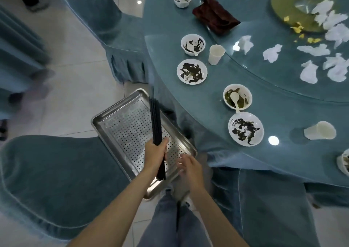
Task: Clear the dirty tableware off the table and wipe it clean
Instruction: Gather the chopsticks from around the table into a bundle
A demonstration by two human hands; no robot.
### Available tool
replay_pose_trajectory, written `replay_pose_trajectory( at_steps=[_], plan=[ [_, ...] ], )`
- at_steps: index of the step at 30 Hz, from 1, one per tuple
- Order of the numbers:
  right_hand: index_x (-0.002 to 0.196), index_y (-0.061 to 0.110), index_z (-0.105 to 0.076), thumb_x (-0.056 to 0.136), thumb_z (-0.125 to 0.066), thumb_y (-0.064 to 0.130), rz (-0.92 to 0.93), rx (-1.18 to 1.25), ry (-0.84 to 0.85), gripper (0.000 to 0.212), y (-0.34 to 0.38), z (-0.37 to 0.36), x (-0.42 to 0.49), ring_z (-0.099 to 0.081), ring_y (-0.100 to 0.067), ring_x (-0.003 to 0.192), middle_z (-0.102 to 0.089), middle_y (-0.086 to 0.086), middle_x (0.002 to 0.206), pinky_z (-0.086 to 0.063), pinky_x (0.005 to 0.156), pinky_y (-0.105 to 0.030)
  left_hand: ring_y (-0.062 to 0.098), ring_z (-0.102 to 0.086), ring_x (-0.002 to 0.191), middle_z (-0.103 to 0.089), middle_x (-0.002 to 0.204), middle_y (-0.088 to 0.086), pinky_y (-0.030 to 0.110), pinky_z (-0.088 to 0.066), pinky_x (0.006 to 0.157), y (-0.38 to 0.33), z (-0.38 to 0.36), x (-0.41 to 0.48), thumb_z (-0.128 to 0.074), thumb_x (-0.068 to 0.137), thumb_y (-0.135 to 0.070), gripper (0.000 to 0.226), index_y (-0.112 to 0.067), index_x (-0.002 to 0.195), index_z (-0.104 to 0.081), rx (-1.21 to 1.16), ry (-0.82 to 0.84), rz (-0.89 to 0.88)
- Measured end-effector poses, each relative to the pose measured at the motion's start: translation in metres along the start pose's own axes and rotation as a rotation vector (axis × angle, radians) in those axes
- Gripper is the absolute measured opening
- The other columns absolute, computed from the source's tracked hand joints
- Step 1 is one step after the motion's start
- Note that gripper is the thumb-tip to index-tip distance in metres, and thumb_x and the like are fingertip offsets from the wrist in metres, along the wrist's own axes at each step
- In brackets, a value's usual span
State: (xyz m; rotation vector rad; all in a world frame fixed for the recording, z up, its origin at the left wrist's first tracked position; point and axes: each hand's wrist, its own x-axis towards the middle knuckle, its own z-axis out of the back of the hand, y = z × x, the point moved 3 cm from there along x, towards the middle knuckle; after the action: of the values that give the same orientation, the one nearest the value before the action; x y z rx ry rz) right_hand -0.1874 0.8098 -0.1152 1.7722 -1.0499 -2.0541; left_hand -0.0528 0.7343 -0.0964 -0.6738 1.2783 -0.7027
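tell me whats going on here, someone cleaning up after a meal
A person is clearing a round table after a meal. The left hand grips a bundle of black chopsticks over a perforated metal tray that rests on a covered chair; the right hand hovers open beside it, holding nothing. Dirty bowls, plates, paper cups and crumpled napkins are still on the table.

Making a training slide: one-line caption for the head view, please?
Left hand grips black chopsticks over a perforated steel tray; soiled bowls sit on the table.
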Motion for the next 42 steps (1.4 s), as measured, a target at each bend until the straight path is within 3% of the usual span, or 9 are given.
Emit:
replay_pose_trajectory(
  at_steps=[7, 10, 12, 13, 17, 21, 27, 33, 42],
  plan=[
    [0.094, 0.021, -0.066, 0.104, -0.054, 0.015, -0.157, -0.149, 0.032, 0.017, -0.084, 0.002, 0.078, -0.068, -0.026, 0.093, -0.069, 0.0, 0.087, -0.051, 0.067, -0.022, 0.015, -0.053, 0.055, -0.058, 0.062, -0.006, 0.027, -0.036, 0.051, 0.118, 0.0, 0.061, -0.065, 0.097, -0.037, 0.026, -0.023, 0.076, -0.057, 0.662, 0.122, -0.012],
    [0.11, 0.018, -0.064, 0.106, -0.052, 0.022, -0.216, -0.141, 0.047, 0.013, -0.115, 0.002, 0.099, -0.064, -0.014, 0.082, -0.067, 0.001, 0.093, -0.049, 0.058, -0.013, 0.015, -0.057, 0.059, -0.061, 0.067, -0.006, 0.027, -0.036, 0.052, 0.161, -0.002, 0.079, -0.061, 0.098, -0.039, 0.023, -0.022, 0.082, -0.061, 0.808, 0.169, -0.017],
    [0.124, 0.011, -0.062, 0.099, -0.06, 0.035, -0.21, -0.152, 0.056, 0.035, -0.136, 0.002, 0.115, -0.062, -0.017, 0.091, -0.068, -0.004, 0.106, -0.049, 0.072, -0.019, 0.019, -0.059, 0.063, -0.062, 0.069, -0.006, 0.028, -0.039, 0.055, 0.192, -0.002, 0.093, -0.061, 0.096, -0.042, 0.026, -0.025, 0.077, -0.055, 0.869, 0.206, -0.019],
    [0.125, 0.01, -0.061, 0.093, -0.061, 0.04, -0.2, -0.16, 0.054, 0.044, -0.148, 0.002, 0.126, -0.061, -0.018, 0.096, -0.067, -0.003, 0.107, -0.049, 0.074, -0.021, 0.02, -0.061, 0.065, -0.063, 0.071, -0.006, 0.03, -0.043, 0.056, 0.206, -0.003, 0.1, -0.062, 0.094, -0.045, 0.026, -0.026, 0.078, -0.055, 0.896, 0.223, -0.019],
    [0.123, 0.017, -0.063, 0.101, -0.058, 0.03, -0.205, -0.095, -0.01, 0.026, -0.179, -0.002, 0.157, -0.069, -0.014, 0.094, -0.073, -0.001, 0.107, -0.049, 0.066, -0.018, 0.02, -0.064, 0.076, -0.065, 0.082, -0.006, 0.031, -0.048, 0.064, 0.258, -0.011, 0.124, -0.059, 0.093, -0.034, 0.009, -0.028, 0.099, -0.062, 1.016, 0.287, -0.027],
    [0.118, 0.021, -0.059, 0.102, -0.059, 0.032, -0.291, 0.001, -0.023, 0.019, -0.198, -0.007, 0.174, -0.063, -0.014, 0.085, -0.065, 0.002, 0.094, -0.047, 0.068, -0.025, 0.018, -0.067, 0.079, -0.072, 0.091, -0.005, 0.031, -0.049, 0.066, 0.298, -0.018, 0.141, -0.059, 0.095, -0.054, 0.028, -0.033, 0.112, -0.061, 1.055, 0.312, -0.095],
    [0.131, 0.02, -0.054, 0.101, -0.061, 0.027, -0.288, 0.01, 0.001, 0.031, -0.217, -0.019, 0.189, -0.063, -0.013, 0.098, -0.065, 0.006, 0.106, -0.052, 0.096, -0.036, 0.021, -0.065, 0.077, -0.07, 0.093, 0.0, 0.038, -0.054, 0.066, 0.323, -0.02, 0.155, -0.061, 0.096, -0.021, 0.032, -0.02, 0.127, -0.053, 1.058, 0.295, -0.208],
    [0.125, 0.025, -0.057, 0.092, -0.068, 0.034, -0.303, 0.081, 0.002, 0.036, -0.217, -0.022, 0.189, -0.069, -0.019, 0.107, -0.072, 0.0, 0.111, -0.051, 0.107, -0.047, 0.021, -0.068, 0.087, -0.069, 0.112, 0.001, 0.028, -0.043, 0.063, 0.321, -0.019, 0.138, -0.07, 0.093, -0.021, 0.058, -0.027, 0.145, -0.047, 1.133, 0.256, -0.36],
    [0.124, 0.026, -0.061, 0.084, -0.068, 0.035, -0.263, 0.125, 0.065, 0.042, -0.221, -0.017, 0.191, -0.07, -0.016, 0.111, -0.075, 0.001, 0.116, -0.052, 0.106, -0.043, 0.024, -0.06, 0.114, -0.049, 0.146, 0.002, 0.034, -0.056, 0.088, 0.328, -0.016, 0.146, -0.08, 0.081, -0.005, 0.098, -0.028, 0.162, -0.03, 1.253, 0.421, -0.434]
  ],
)
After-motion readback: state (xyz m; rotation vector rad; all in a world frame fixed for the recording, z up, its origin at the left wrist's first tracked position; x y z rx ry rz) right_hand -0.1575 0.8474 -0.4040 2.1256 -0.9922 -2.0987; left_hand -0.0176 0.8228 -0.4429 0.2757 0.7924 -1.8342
